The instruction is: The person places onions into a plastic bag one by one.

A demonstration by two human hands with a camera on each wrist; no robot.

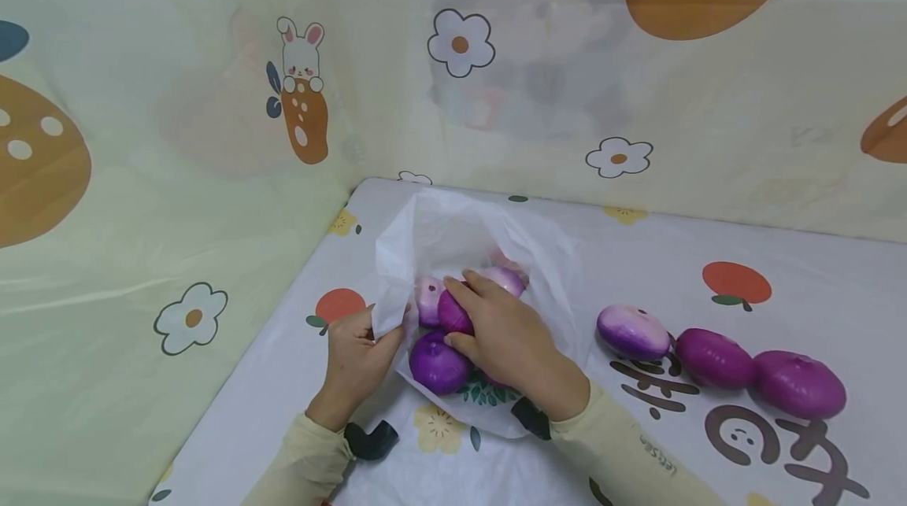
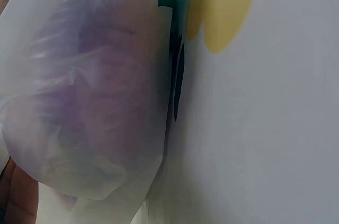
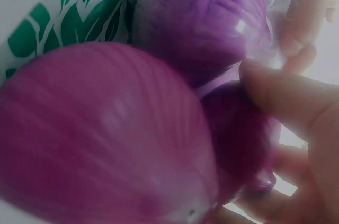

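My left hand (image 1: 354,364) pinches the left rim of a white plastic bag (image 1: 397,254), which lies with its mouth spread and has green leaf print on it. Inside the bag, my right hand (image 1: 513,341) holds a purple onion (image 3: 238,134) between thumb and fingers. Around it in the bag are several more onions, among them a dark purple onion (image 1: 439,364) at the front and a pale one (image 1: 428,297) behind. Through the bag's thin side, the left wrist view shows blurred purple shapes (image 2: 100,86).
Three more onions lie in a row right of the bag: a pale-topped onion (image 1: 633,331), a purple onion (image 1: 716,358) and a wider onion (image 1: 801,384). They rest on a white printed cloth (image 1: 638,254). Patterned curtain walls (image 1: 531,112) rise behind and at the left.
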